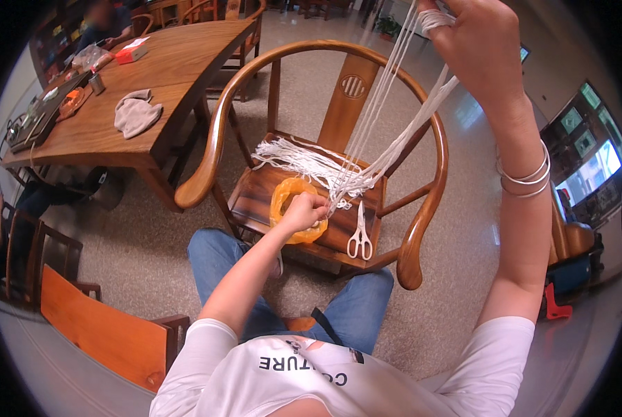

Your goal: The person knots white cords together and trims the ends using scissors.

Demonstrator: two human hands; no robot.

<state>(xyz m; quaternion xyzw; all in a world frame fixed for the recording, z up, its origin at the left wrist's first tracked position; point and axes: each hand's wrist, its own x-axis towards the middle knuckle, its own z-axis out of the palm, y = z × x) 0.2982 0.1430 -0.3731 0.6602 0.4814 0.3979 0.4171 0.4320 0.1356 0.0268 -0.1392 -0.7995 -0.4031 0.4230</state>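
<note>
Head view: the right hand [481,48] is raised high near the top edge, its grip clenched on a bundle of white cords [387,104] that are wound around its fingers and run down taut toward the seat of a round-backed wooden armchair [217,132]. The left hand [304,210] is low over the seat, its grip pinched closed on the lower end of the same cords, where they gather into a tangle. More loose strands of the cord fan out to the left across the seat. Under the left hand lies an orange plastic bag [283,198], and just right of it a pair of white-handled scissors [359,236] rests on the seat, apart from both hands. Silver bangles [526,177] circle the right wrist. To the left stands a wooden desk [179,62] carrying a grey cloth [136,113].

Judging from this, the stretched strands could slip off the right fingers if the tension eases, and the loose fan on the seat could knot or catch on the scissors if the bundle is dragged across them.
</note>
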